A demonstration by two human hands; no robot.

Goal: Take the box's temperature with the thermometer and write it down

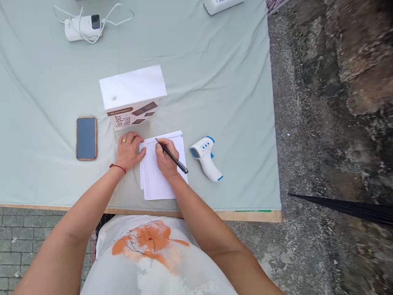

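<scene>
My right hand [166,162] is closed around a black pen [176,160], its tip near the top of a white sheet of paper [159,187]. The sheet has punched holes along its left side and lies over other sheets. Resting on the cloth, my left hand [128,150] has its fingers apart and touches the paper's upper left edge. Just beyond both hands stands a white box [133,87] with brown "NutriMotion Super Meal" print. To the right of the paper lies a white and blue infrared thermometer [206,159].
A phone [86,138] in a brown case lies left of my left hand. Farther back are a white device with a cable [82,28] and another white object [221,5], partly cut off. Pale green cloth [242,143] covers the table; stony ground borders its right edge.
</scene>
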